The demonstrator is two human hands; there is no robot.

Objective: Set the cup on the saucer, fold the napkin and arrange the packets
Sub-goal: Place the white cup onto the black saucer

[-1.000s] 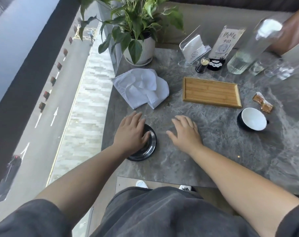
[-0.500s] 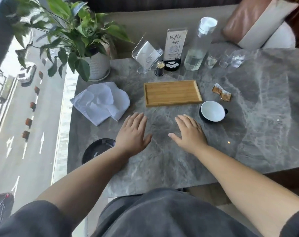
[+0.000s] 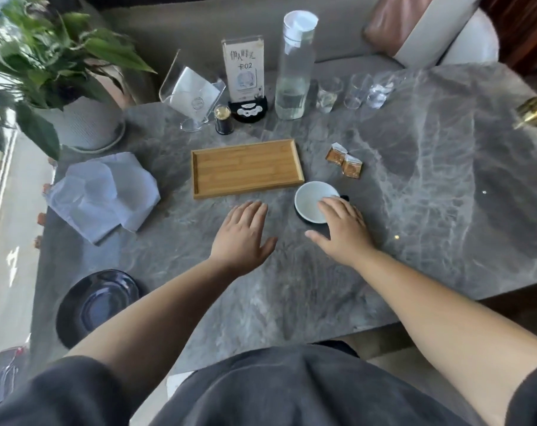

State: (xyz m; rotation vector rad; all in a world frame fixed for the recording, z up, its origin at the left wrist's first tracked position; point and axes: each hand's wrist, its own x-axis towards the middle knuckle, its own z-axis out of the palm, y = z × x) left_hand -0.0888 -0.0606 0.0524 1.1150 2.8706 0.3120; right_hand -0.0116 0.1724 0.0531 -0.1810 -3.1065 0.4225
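Head view: right hand [image 3: 342, 230], fingers straight, reaches over cup [image 3: 311, 202] rim, not gripping. Left hand [image 3: 242, 238] flat, spread on table [image 3: 415, 186], saucer [image 3: 92, 302] well apart.

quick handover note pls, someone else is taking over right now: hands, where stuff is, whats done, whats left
Left hand: open, flat over bare table, holding nothing.
Right hand: open, fingers at the near rim of the cup; no grip yet.
Cup sits on the table just right of the wooden tray.
Saucer lies apart at the near left edge.
Napkin crumpled, left of the tray.
Two packets loose, beyond the cup.
Done: nothing.
Left: cup onto saucer, fold napkin, arrange packets.
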